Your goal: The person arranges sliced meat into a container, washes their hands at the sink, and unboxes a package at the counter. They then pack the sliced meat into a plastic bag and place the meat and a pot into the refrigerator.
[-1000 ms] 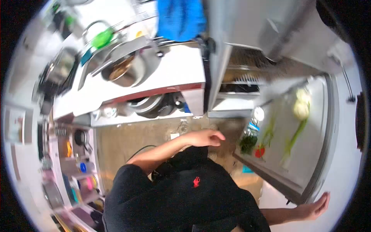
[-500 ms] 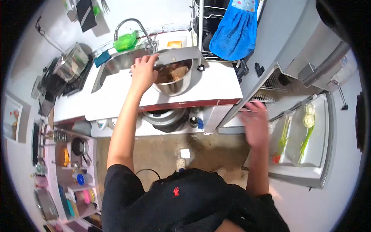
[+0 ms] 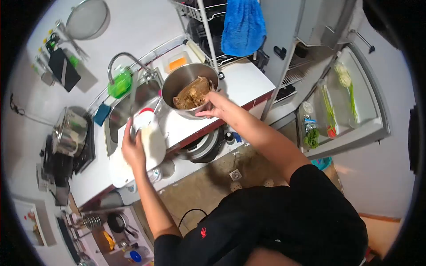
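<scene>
My left hand [image 3: 134, 148] is closed around a knife with a wide metal blade [image 3: 133, 97], seen nearly edge-on above the sink [image 3: 112, 133]. A white cutting board [image 3: 153, 144] with a red-edged hole lies beside and under that hand. My right hand [image 3: 215, 106] grips the near right rim of a steel pot [image 3: 171, 84], thumb over the edge and fingers outside. Inside the pot are brown chunks, perhaps meat [image 3: 193, 94]. The pot stands on the white counter [image 3: 239, 84].
Behind the sink are a faucet [image 3: 124, 55] and a green basket [image 3: 120, 84]. A steel pot sits on the stove [image 3: 70, 133] at left. At right, the fridge door [image 3: 370, 84] stands open, holding vegetables. A blue towel [image 3: 243, 29] hangs from the rack. Shelves [image 3: 95, 241] stand lower left.
The knife has left the top of the pot and moved left in my left hand. My right hand has come from near the fridge to the pot's rim. The view has turned.
</scene>
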{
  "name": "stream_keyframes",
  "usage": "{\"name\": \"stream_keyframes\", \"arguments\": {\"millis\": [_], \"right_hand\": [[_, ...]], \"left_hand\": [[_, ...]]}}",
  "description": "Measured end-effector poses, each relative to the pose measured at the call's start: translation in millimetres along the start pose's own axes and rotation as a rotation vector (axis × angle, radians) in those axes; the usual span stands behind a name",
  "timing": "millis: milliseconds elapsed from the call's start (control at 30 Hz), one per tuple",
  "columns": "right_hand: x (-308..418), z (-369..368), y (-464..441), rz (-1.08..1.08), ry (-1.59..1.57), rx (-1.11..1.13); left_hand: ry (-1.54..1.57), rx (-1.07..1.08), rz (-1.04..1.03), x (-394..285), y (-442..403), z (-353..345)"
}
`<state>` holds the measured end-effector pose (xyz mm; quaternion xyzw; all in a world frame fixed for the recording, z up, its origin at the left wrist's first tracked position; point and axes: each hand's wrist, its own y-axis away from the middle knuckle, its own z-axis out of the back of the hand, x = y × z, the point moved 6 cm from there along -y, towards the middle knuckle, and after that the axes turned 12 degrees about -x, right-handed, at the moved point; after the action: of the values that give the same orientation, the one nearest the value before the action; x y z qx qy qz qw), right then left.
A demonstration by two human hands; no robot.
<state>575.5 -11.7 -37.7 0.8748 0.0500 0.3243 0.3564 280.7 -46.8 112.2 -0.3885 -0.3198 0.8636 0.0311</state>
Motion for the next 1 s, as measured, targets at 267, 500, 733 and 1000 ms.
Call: {"name": "stream_keyframes", "arguments": {"millis": [267, 500, 733, 1000], "right_hand": [[-1, 33, 63, 0.091, -0.156, 0.05], [16, 121, 160, 0.172, -0.194, 0.101], [40, 249, 243, 0.22, -0.32, -0.149], [93, 388, 266, 0.412, -0.215, -0.314]], "left_hand": [[-0.712, 0.101, -0.05, 140, 40, 19], [-0.94, 0.093, -0.105, 142, 58, -9], [-1.095, 0.084, 0.005, 100, 55, -37], [0.614, 1.371, 0.775, -225, 303, -211]]}}
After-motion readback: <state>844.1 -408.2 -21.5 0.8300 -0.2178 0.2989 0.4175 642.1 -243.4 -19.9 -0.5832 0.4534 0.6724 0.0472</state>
